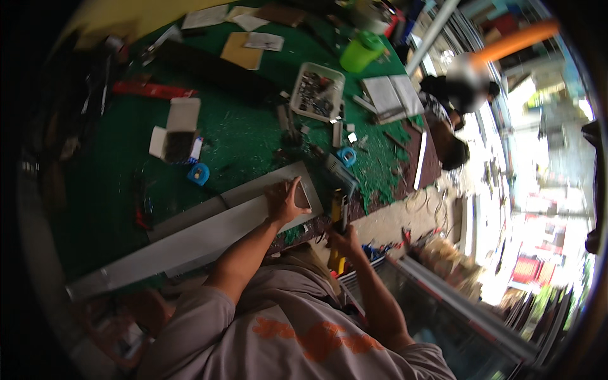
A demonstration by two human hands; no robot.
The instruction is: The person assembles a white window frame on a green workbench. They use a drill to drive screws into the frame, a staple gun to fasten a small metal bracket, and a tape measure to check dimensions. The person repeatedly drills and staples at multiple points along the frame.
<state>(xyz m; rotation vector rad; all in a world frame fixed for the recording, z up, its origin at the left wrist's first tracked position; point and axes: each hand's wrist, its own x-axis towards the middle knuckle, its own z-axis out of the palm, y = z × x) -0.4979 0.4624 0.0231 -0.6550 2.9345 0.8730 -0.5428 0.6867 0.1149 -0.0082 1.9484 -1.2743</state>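
Hands work at the near edge of a green desk (pixel 240 139). The left hand (pixel 285 201) lies flat with fingers spread on the right end of a long grey metal profile (pixel 209 237), pressing it onto the desk; the profile runs from near left, where its far end reaches the desk's edge, up toward the middle of the scene. The right hand (pixel 344 239) is wrapped tight around the handle of a yellow and black power tool (pixel 337 218), which stands just to the right of the profile's end, its dark body pointing away from the person. The two hands are near each other but apart.

Farther on the desk, a small blue tape roll (pixel 198 173) lies just beyond the profile, and an open white cardboard box (pixel 174 133) sits left of it. A second blue roll (pixel 346 156) lies beyond the tool. A white tray of small parts (pixel 316 92) stands far on the desk, with a green plastic jug (pixel 361 52) behind it and an open notebook (pixel 392 95) to its right. A long red tool (pixel 152 90) lies at far left, and loose papers (pixel 253 44) are scattered along the far side. Another person (pixel 449 120) is beyond the right edge of the desk.
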